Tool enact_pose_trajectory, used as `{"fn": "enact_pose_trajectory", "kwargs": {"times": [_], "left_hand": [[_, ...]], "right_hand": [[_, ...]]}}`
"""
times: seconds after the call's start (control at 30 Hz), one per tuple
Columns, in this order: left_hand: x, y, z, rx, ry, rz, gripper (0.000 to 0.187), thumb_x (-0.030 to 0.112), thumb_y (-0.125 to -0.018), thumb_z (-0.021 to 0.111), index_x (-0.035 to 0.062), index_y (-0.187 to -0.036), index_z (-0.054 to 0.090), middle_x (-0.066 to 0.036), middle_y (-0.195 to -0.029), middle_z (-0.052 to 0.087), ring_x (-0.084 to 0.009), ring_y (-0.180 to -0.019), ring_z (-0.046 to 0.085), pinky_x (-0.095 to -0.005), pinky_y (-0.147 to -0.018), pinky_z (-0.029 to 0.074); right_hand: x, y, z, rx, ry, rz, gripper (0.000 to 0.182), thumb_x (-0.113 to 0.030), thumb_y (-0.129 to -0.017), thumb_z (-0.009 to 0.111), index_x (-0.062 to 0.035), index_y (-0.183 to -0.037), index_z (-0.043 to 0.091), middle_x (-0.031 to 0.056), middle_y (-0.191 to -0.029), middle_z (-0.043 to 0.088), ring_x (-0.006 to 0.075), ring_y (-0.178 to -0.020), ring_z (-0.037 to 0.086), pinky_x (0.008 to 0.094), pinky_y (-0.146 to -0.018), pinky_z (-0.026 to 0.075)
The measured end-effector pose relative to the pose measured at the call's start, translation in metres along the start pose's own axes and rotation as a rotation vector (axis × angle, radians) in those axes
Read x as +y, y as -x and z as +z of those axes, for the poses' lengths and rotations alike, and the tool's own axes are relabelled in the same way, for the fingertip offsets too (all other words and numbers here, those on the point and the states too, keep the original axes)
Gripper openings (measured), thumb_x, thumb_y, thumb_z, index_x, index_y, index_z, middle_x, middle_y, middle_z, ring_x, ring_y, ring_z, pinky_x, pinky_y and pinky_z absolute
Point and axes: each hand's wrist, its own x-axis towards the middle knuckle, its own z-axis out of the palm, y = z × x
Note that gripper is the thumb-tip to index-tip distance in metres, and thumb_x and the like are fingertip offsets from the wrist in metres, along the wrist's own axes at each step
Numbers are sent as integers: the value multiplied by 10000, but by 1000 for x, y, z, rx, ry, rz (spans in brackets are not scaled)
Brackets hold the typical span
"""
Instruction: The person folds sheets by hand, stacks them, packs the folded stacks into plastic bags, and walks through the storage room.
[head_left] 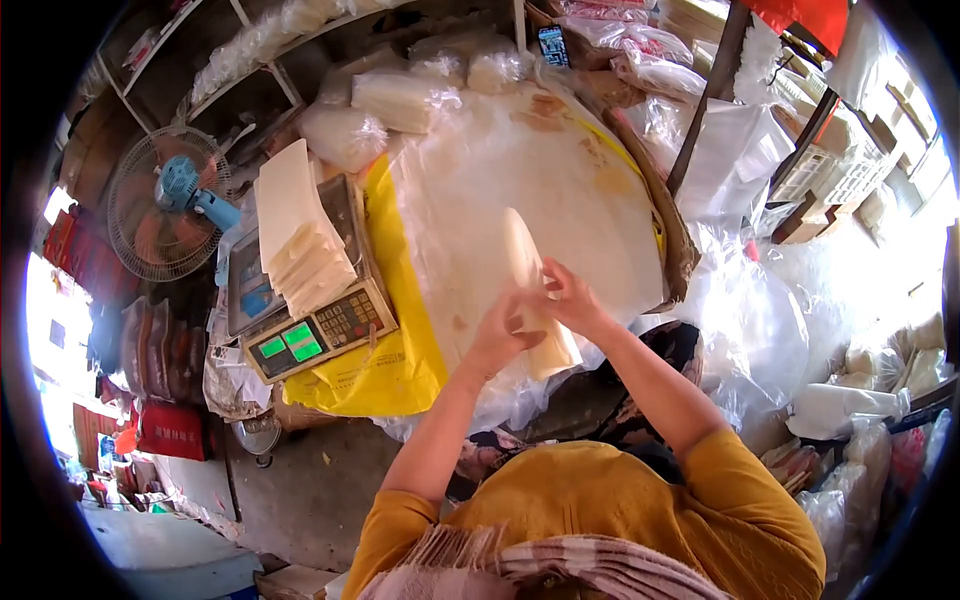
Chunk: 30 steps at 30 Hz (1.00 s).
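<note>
A cream-coloured, long folded bundle (pixel 522 250) stands out between my two hands near the front edge of the plastic-covered table (pixel 470 170). My left hand (pixel 508 325) grips its near side, fingers curled round it. On the other side my right hand (pixel 572 298) presses against the bundle with bent fingers. Left of the hands, a stack of similar flat cream sheets (pixel 300 230) lies on a digital scale (pixel 325 332) with a lit green display.
Yellow sheeting (pixel 400 290) runs under the scale. Filled plastic bags (pixel 400 98) line the table's back edge, near a phone (pixel 552 46). A fan (pixel 170 205) stands at the left. Clear plastic bags (pixel 750 320) hang over the right side.
</note>
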Motion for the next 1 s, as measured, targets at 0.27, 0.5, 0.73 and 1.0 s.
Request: {"fn": "enact_pose_trajectory", "kwargs": {"times": [0.27, 0.5, 0.73, 1.0], "left_hand": [[6, 12, -4, 77, 113, 58, 892, -159, -727, 583, 115, -1452, 141, -116, -1277, 484, -173, -1047, 543, -272, -869, 462], [-5, -6, -36, 271, -144, 162, 711, 37, -787, 623, 33, -1399, 263, -148, -1317, 437, -213, -1160, 478, -331, -951, 400], [25, -7, 8, 379, -830, -4, 733, 275, -746, 719, -4, -1325, 365, -172, -1342, 414, -268, -1238, 409, -389, -1010, 336], [-13, -20, 15, 170, -617, 181, 549, 115, -791, 646, 8, -1289, 440, -181, -1251, 525, -267, -1109, 544, -314, -916, 424]], "right_hand": [[-5, 11, -27, -59, -133, 145, 559, -414, -803, 645, 22, -1134, 536, 99, -937, 633, 188, -880, 594, 303, -772, 470], [-35, 14, -69, -50, -778, 359, 393, -287, -927, 475, 44, -1131, 531, 144, -1013, 627, 198, -905, 631, 320, -731, 530], [-40, 11, -49, 43, -238, 209, 481, -442, -888, 529, 2, -1072, 546, 114, -1010, 598, 176, -878, 608, 285, -711, 484], [-24, -30, -19, 88, 39, 276, 550, -548, -783, 594, 1, -823, 572, 89, -677, 551, 172, -669, 555, 311, -613, 452]]}}
